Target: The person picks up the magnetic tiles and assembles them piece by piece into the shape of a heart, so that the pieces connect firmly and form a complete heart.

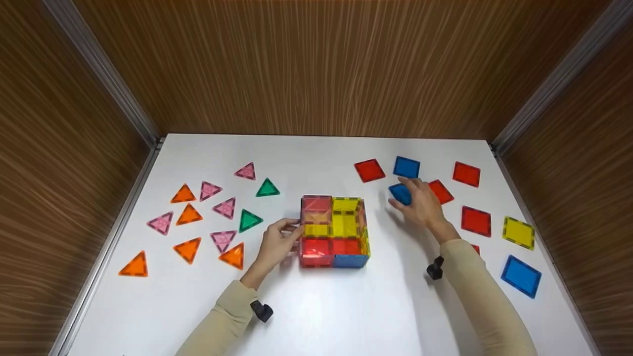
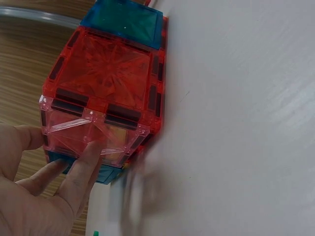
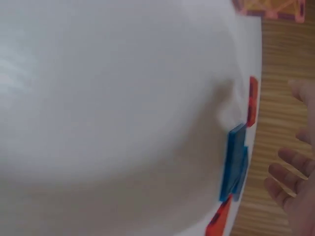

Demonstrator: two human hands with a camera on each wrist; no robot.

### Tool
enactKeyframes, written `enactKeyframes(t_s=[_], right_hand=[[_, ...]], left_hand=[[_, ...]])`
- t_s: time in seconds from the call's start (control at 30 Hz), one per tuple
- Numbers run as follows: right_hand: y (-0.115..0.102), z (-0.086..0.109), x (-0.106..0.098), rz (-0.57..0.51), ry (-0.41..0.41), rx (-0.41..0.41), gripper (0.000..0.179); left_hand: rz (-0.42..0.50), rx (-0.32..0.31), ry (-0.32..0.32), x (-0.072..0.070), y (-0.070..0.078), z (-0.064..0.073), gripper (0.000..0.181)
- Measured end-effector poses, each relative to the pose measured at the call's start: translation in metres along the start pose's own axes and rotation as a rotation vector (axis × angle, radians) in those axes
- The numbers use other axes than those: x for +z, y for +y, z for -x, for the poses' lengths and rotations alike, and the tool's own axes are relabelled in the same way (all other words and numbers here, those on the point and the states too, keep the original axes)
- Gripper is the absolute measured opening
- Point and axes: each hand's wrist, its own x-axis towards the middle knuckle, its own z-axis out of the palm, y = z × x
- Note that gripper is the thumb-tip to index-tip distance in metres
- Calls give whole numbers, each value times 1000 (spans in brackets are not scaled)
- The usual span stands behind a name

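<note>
A box built of see-through magnetic tiles (image 1: 344, 225) stands mid-table, with red, yellow, blue and pink panels. My left hand (image 1: 277, 243) is at its left side; in the left wrist view the extended fingers (image 2: 81, 172) rest against the pink side panel (image 2: 74, 128), with the thumb at the box's edge. My right hand (image 1: 423, 202) hovers with thumb and fingers spread over a blue square tile (image 1: 400, 194), partly covered by the hand in the head view. In the right wrist view, a gap shows between that hand (image 3: 300, 172) and the blue tile (image 3: 233, 162).
Orange triangles (image 1: 188, 249), pink triangles (image 1: 224, 241) and green triangles (image 1: 267, 188) lie scattered on the left. Red squares (image 1: 476, 221), blue squares (image 1: 521, 277) and a yellow square (image 1: 519, 232) lie on the right. Wood-patterned walls (image 1: 321, 69) border the white table (image 1: 341, 311).
</note>
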Motion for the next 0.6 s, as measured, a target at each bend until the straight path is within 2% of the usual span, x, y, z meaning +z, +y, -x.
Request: enactKeyframes(t_s=[0.27,0.6], right_hand=[[27,1,7,52,-56,161,85],[26,-7,12,77,-106,195,84]], left_hand=[[-2,-13,-4,0,0,-1,35],[6,-3,1,0,1,0,34]])
